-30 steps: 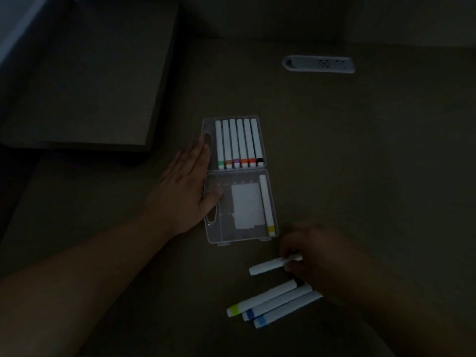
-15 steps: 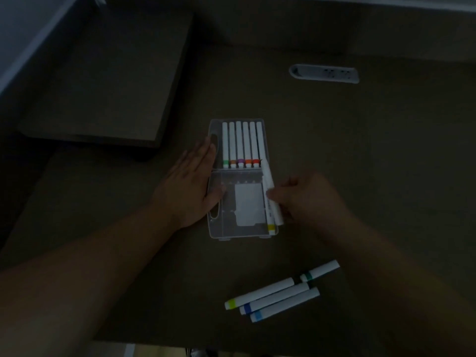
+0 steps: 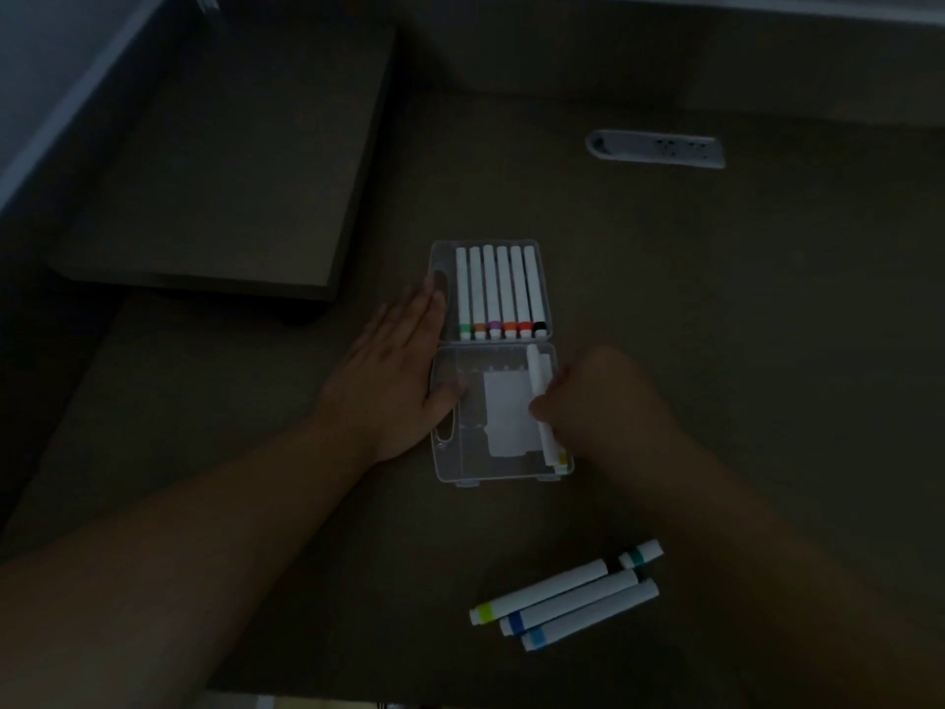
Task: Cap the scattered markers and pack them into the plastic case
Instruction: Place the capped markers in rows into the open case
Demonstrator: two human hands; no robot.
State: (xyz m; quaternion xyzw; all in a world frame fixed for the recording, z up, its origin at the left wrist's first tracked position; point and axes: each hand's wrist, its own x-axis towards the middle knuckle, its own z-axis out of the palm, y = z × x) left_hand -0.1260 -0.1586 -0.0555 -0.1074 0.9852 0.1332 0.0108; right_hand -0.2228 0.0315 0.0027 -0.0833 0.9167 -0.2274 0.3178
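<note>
A clear plastic case [image 3: 493, 468] lies open on the dark desk. Its far half holds several white markers [image 3: 500, 291] with coloured bands. My left hand [image 3: 394, 381] rests flat against the case's left side, thumb on the near half. My right hand [image 3: 598, 401] grips a white marker [image 3: 538, 381] and holds it inside the near half at its right wall, beside a yellow-banded marker [image 3: 561, 460] lying there. Three capped markers [image 3: 557, 601] with yellow-green, blue and light blue bands lie loose near the front, with a teal-banded cap piece [image 3: 640, 554] at their right end.
A raised dark platform [image 3: 215, 161] stands at the back left. A grey power socket strip [image 3: 656, 148] is set into the desk at the back right. The desk's front edge [image 3: 358, 695] runs just below the loose markers.
My right hand carried a white marker from the loose pile up to the case and lowered it into the near half along the right wall. My left hand stayed put.
</note>
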